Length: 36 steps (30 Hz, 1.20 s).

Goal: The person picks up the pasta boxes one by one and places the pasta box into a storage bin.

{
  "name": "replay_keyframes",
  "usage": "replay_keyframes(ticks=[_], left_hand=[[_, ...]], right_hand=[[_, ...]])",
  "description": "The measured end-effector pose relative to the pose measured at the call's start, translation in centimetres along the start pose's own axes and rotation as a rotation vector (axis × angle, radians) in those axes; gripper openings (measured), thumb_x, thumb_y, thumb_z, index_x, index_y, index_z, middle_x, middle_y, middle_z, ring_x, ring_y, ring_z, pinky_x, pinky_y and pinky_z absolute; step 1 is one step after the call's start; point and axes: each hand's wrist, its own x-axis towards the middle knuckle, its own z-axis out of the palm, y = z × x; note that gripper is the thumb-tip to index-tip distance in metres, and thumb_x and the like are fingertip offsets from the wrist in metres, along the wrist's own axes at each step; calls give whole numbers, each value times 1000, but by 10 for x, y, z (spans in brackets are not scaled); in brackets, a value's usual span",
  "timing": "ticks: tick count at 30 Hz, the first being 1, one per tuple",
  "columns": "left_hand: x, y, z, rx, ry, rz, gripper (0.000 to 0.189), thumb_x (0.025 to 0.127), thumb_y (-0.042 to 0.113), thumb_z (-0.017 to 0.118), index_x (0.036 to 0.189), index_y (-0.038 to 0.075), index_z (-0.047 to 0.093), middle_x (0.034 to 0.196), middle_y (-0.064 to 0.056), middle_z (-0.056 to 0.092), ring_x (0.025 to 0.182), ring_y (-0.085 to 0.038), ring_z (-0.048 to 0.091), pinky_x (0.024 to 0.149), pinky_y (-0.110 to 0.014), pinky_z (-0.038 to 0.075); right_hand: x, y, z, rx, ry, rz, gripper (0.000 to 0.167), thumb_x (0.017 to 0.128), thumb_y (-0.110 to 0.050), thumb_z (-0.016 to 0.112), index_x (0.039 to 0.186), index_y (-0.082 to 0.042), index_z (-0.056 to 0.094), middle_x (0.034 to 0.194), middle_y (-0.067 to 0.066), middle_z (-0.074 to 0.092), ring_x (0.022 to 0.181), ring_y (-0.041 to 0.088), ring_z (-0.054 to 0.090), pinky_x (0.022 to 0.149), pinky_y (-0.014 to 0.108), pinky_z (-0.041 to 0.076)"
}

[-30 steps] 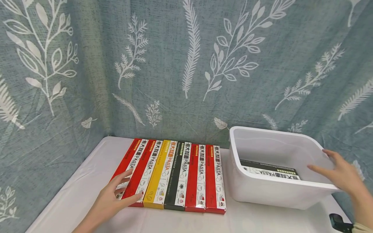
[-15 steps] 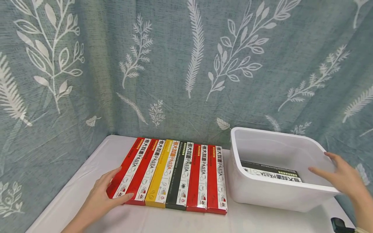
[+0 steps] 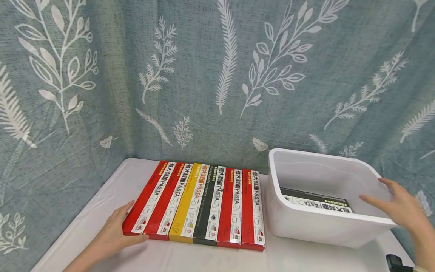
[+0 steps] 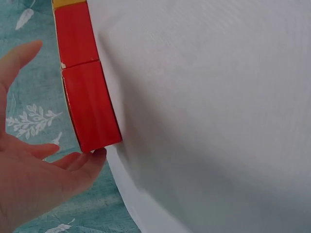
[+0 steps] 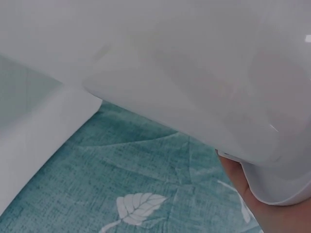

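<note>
Several long pasta boxes lie side by side on the table in the head view. Leftmost is a red pasta box (image 3: pixel 142 209), then another red pasta box (image 3: pixel 164 211), a yellow pasta box (image 3: pixel 185 217), a black one and two red ones. My left hand (image 3: pixel 108 236) is at the near left corner of the leftmost box. In the left wrist view its fingertips (image 4: pixel 99 154) meet the box's side, while the thumb (image 4: pixel 24 56) stands apart over the top. My right hand (image 3: pixel 402 207) grips the right rim of a white plastic bin (image 3: pixel 316 226), thumb on the inside.
Inside the bin lies a black-and-white pasta box (image 3: pixel 314 200). A patterned blue-green curtain (image 3: pixel 204 75) hangs behind and at the left of the white table (image 3: pixel 210 260). A small black object (image 3: pixel 395 262) shows by my right forearm.
My left hand has moved left and down, from over the left boxes to the outer side of the leftmost one. The right hand keeps its place on the bin's rim.
</note>
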Motion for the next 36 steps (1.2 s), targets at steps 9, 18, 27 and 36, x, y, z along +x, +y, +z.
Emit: replay_keyframes(ticks=[9, 18, 27, 36], left_hand=[[4, -10, 0, -60, -72, -49, 108, 75, 30, 82, 143, -19, 14, 137, -37, 35, 118, -45, 44, 93, -61, 41], [7, -14, 3, -32, -64, -24, 103, 75, 29, 82, 139, -23, 20, 135, -40, 39, 118, -48, 46, 93, -61, 41], [9, -14, 4, -4, -36, 22, 93, 72, 27, 84, 135, -19, 34, 119, -23, 57, 103, -31, 56, 85, -49, 47], [10, -16, 7, 12, -15, 51, 93, 70, 27, 86, 135, -17, 36, 117, -19, 59, 101, -28, 57, 84, -48, 48]], right_hand=[[2, 1, 1, -5, 4, 2, 101, 89, -54, 62, 145, 17, 16, 136, 50, 23, 110, 67, 32, 83, 76, 32], [2, 1, 2, -2, 14, 6, 100, 89, -54, 63, 145, 16, 19, 137, 49, 23, 113, 66, 31, 84, 76, 31], [2, 1, 3, -1, 19, 12, 99, 89, -54, 63, 145, 16, 20, 137, 49, 23, 112, 66, 32, 84, 76, 32], [2, 1, 2, 3, 22, 19, 98, 89, -53, 63, 144, 16, 21, 137, 49, 23, 113, 66, 31, 84, 76, 31]])
